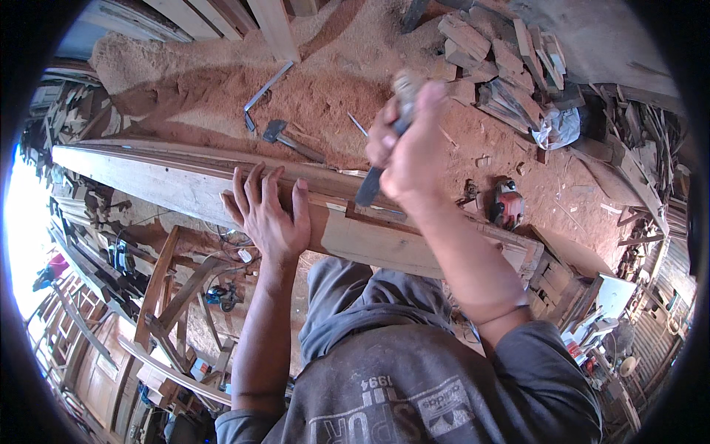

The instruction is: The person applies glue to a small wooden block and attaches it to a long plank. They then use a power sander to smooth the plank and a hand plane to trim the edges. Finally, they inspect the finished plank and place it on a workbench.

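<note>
A long wooden plank (163, 186) lies on edge across the space before me, running from far left to lower right. My left hand (270, 211) rests on it, fingers spread and pressed down, holding nothing. My right hand (414, 148), smeared by motion, is closed around a chisel (367, 188). The chisel's broad dark blade points down at a shallow cut recess (384, 220) in the plank's upper edge; whether it touches the wood I cannot tell. Its pale handle end sticks up above my fist.
Beyond the plank, a hammer (292, 140) and a metal square (265, 96) lie on sawdust-covered ground. A red power tool (508, 205) sits right of my forearm. Wood offcuts (503, 55) are heaped at the far right. A wooden frame (174, 296) stands at the left.
</note>
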A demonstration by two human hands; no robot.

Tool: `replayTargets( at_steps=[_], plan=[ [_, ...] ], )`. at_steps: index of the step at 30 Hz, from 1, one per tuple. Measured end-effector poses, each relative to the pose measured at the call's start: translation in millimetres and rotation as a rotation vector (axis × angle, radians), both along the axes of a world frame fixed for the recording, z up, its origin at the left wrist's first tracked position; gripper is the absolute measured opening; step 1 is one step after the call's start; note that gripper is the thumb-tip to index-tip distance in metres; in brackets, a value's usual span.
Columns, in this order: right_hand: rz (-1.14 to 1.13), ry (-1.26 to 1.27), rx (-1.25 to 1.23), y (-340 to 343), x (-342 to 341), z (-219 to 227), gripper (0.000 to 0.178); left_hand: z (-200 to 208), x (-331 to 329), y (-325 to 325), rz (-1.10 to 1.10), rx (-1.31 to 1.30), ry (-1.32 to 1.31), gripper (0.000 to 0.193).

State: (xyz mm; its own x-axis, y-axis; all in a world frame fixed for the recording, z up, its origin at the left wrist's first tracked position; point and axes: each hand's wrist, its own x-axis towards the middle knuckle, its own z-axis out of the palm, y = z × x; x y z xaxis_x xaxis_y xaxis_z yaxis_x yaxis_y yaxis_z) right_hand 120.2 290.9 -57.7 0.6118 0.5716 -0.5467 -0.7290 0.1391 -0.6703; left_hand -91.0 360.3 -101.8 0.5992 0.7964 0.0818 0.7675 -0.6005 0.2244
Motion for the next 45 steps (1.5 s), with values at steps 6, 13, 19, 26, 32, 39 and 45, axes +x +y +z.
replayTargets(
  at_steps=[6, 13, 19, 26, 32, 39, 45],
  plan=[
    [-0.115, -0.022, 0.208, -5.9, -24.8, -11.9, 0.058, -0.5, -0.3, -0.1, 0.003, -0.005, -0.008, 0.042],
    [-0.186, 0.199, 0.041, -2.5, 10.6, 8.3, 0.064, -5.7, 0.3, 0.1, 0.013, 0.001, -0.062, 0.043],
    [0.078, 0.08, 0.015, -18.9, 3.3, 5.5, 0.063, -5.3, -1.9, -0.6, -0.016, 0.037, -0.056, 0.04],
    [0.096, 0.031, -0.014, -79.0, 20.6, 1.7, 0.069, -8.6, -2.4, -1.3, -0.017, 0.06, -0.054, 0.038],
    [0.019, -0.005, 0.039, -125.4, 39.4, 3.8, 0.069, -10.3, -3.6, -1.5, -0.033, 0.064, -0.057, 0.037],
    [-0.078, -0.017, 0.099, -181.3, 67.4, 7.2, 0.07, -15.6, -6.7, 0.7, -0.065, 0.1, -0.01, 0.036],
    [-0.183, -0.054, 0.241, -221.4, 88.5, 12.8, 0.066, -21.8, -9.5, 4.1, -0.055, 0.103, 0.027, 0.037]
  ],
)
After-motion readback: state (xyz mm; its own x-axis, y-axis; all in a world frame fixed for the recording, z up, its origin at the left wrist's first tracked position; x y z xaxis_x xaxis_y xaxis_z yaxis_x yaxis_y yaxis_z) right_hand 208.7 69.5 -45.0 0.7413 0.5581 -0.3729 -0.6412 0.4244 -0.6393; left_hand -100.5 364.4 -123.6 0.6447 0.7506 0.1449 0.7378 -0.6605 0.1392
